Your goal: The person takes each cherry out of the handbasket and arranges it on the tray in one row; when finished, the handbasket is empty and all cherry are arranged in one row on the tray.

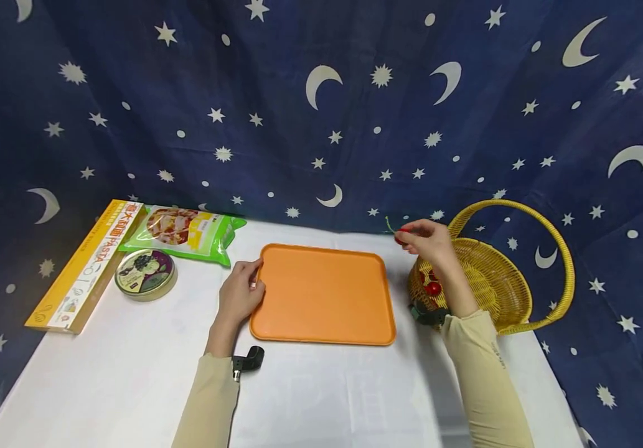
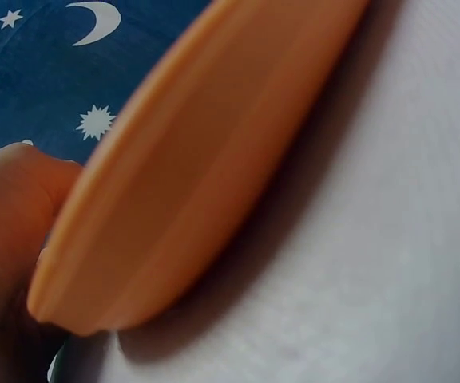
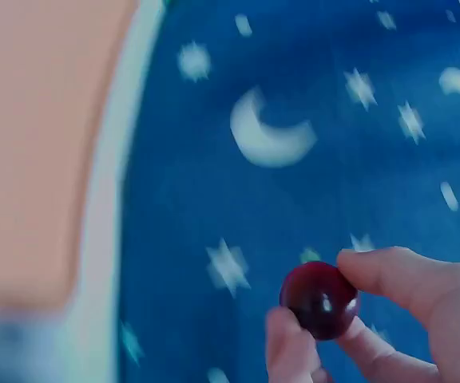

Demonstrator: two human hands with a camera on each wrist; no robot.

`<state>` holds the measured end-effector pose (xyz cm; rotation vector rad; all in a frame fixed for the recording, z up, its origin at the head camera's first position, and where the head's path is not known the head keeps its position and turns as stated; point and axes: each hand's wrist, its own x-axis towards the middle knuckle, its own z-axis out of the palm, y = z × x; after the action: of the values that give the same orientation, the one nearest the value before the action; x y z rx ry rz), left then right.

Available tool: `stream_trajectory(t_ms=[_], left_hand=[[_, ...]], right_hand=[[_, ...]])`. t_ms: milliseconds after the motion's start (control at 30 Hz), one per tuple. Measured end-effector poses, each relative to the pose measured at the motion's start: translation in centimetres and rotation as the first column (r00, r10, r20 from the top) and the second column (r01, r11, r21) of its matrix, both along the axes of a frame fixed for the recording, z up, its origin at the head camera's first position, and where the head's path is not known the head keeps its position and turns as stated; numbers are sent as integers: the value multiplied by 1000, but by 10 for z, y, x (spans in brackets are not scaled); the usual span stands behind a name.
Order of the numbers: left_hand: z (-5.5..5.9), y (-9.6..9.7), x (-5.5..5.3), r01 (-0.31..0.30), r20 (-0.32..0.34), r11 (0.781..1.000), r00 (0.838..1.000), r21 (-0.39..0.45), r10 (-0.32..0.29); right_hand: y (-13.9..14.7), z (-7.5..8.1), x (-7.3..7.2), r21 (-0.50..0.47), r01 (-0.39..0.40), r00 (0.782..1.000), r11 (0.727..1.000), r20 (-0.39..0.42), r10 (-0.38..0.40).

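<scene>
Between the fingertips and thumb of my right hand [image 1: 430, 241] is a dark red cherry [image 3: 319, 300] with a thin green stem, held in the air between the tray and the basket. My left hand [image 1: 239, 291] grips the left rim of an orange rectangular tray [image 1: 323, 292], its thumb over the edge; the left wrist view shows the tray's side close up. Nothing lies on the tray. Under the right forearm stands a yellow wicker basket [image 1: 514, 274] with a tall handle, and more red cherries [image 1: 432, 288] show inside it, partly hidden by the arm.
At the table's left lie a long yellow pasta box [image 1: 88, 267], a green food bag [image 1: 183, 233] and a round tin [image 1: 145, 274] with grapes on its lid. A dark blue curtain [image 1: 276, 124] with moons and stars hangs behind the white table [image 1: 321, 398].
</scene>
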<state>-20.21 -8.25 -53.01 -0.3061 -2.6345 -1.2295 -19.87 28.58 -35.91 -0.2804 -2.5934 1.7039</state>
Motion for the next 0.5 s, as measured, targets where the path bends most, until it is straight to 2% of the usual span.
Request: stream_trajectory(t_ms=[67, 200, 333, 500], left_hand=[[-1, 0, 0, -1, 2, 1000, 1000, 2, 1], [0, 0, -1, 3, 5, 1000, 1000, 11, -3], [0, 0, -1, -4, 14, 1000, 1000, 12, 4], [-1, 0, 0, -9, 4, 1000, 1000, 8, 9]], right_hand=[[-24, -18, -4, -82, -33, 999, 996, -31, 30], [-73, -53, -12, -163, -110, 993, 981, -51, 103], [-116, -79, -20, -165, -175, 985, 971, -16, 174], [-158, -100, -28, -151, -184, 979, 971, 65, 195]])
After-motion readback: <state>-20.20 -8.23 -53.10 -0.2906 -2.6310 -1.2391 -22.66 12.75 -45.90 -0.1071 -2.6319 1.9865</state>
